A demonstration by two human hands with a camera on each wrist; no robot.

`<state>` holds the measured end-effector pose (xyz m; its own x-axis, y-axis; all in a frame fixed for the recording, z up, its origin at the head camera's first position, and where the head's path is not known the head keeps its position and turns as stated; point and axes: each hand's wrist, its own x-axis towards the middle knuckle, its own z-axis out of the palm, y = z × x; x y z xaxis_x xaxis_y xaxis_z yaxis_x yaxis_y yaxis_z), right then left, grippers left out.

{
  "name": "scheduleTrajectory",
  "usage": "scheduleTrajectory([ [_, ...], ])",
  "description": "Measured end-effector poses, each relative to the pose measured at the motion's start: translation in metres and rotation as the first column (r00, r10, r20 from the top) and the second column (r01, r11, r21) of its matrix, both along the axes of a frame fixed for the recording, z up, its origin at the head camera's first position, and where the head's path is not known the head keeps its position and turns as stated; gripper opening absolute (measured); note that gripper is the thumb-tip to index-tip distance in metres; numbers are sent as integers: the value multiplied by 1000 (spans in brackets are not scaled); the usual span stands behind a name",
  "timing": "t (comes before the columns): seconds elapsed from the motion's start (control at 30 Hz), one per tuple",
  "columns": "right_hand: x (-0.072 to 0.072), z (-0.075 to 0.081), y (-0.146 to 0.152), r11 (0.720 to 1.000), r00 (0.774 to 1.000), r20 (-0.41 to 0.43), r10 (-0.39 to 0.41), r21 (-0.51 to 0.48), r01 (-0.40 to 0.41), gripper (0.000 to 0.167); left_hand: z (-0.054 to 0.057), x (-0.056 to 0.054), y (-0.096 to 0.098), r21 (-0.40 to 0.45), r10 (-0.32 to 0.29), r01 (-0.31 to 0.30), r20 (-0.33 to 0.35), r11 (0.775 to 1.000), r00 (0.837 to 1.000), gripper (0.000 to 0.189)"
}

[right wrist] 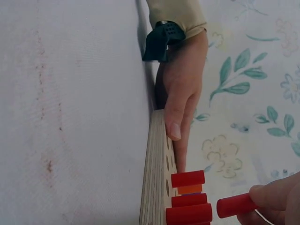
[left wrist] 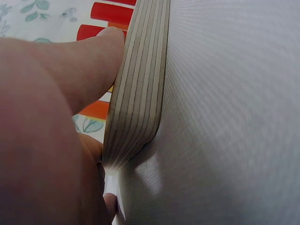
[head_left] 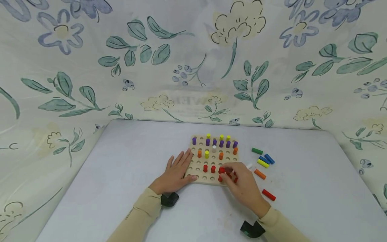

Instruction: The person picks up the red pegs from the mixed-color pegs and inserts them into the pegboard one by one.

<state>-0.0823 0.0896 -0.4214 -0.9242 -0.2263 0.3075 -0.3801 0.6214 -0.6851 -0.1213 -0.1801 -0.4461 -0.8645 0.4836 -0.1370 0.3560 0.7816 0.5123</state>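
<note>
A wooden pegboard (head_left: 201, 179) lies on the white table with rows of coloured pegs standing in its holes. My left hand (head_left: 175, 174) rests on the board's left side, fingers spread and straight, the thumb (left wrist: 101, 61) on its front edge. Between thumb and fingertips my right hand (head_left: 243, 185) pinches a red peg (right wrist: 234, 205). In the right wrist view that peg is tilted and apart from the board, beside other red pegs (right wrist: 189, 213). Purple pegs (head_left: 207, 142), yellow pegs (head_left: 208, 136), orange pegs (head_left: 199, 154) and a white peg (head_left: 214, 148) stand farther back. The right hand hides the board's front right corner.
Right of the board lie loose pegs: a green peg (head_left: 257, 151), blue pegs (head_left: 269, 159), a yellow peg (head_left: 263, 163), an orange peg (head_left: 260, 174), a red peg (head_left: 268, 195) and a white peg (head_left: 249, 166). A floral sheet (head_left: 193, 60) hangs behind the table (head_left: 317, 174).
</note>
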Motion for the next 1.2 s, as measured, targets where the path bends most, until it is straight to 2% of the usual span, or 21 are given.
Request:
scheduleTrajectory([
  [0.3,-3,0,-7,1000,999,47,-12,6,12,25,0,0,0,5,-4,4,-2,1000,1000,87],
  [0.47,-5,1,-9,1000,999,44,-23,17,22,24,2,0,1,-4,-1,1,8,1000,1000,87],
  [0.87,-8,-3,-15,999,999,38,32,9,-32,26,2,-1,2,-6,5,-5,20,1000,1000,87],
  [1.2,-11,-7,-17,999,998,55,34,37,-36,23,4,0,2,-6,4,-3,17,1000,1000,88],
])
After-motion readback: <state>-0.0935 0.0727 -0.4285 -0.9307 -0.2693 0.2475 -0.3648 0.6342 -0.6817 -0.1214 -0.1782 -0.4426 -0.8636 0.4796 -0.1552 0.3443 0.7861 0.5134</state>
